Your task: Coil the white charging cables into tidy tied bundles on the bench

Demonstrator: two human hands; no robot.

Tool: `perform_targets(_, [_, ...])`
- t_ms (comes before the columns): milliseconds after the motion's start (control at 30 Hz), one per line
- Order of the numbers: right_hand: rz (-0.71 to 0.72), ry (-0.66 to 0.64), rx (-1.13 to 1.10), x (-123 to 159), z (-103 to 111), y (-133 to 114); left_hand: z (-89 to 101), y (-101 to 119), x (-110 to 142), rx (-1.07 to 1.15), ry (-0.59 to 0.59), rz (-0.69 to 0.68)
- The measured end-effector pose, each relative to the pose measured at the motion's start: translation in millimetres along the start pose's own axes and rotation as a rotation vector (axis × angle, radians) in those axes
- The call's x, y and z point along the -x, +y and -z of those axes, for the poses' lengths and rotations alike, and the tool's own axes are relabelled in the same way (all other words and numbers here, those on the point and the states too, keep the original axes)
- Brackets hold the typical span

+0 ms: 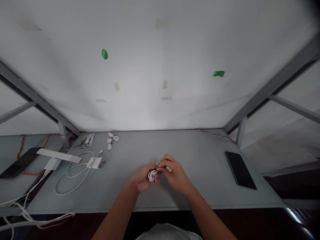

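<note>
Over the front middle of the grey table (205, 166), my left hand (144, 178) holds a coiled white cable (151, 175). The loops stick out between the thumb and fingers. My right hand (172, 170) pinches at the top of the same bundle, where a thin dark tie seems to wrap it. Its fingertips are closed, and what exactly lies between them is too small to make out. Part of the coil is hidden behind the fingers of both hands.
A dark phone (240, 170) lies on the right. Toward the left are a white charger (95, 162) with a looped cable, a white power strip (52, 164) and a long white strip (58, 155). Bundled white cables (112, 140) rest near the back wall (140, 110). Metal posts flank the table.
</note>
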State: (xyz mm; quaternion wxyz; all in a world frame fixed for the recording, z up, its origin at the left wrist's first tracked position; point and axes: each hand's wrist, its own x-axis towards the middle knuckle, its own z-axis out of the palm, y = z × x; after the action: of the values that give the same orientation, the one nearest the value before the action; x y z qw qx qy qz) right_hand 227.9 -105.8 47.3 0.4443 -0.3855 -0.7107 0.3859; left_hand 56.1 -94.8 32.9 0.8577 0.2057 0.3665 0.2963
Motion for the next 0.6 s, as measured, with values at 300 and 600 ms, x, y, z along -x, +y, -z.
perform_targets(300, [-0.02,0.097,-0.006,18.9,3.0,13.2,-7.3,0.7,0.0,0.516,0.049,0.199])
perform_targets(600, [-0.508,0.626,-0.356,52.1,70.2,65.1,14.7,-2.1,11.6,0.754,0.07,-0.155])
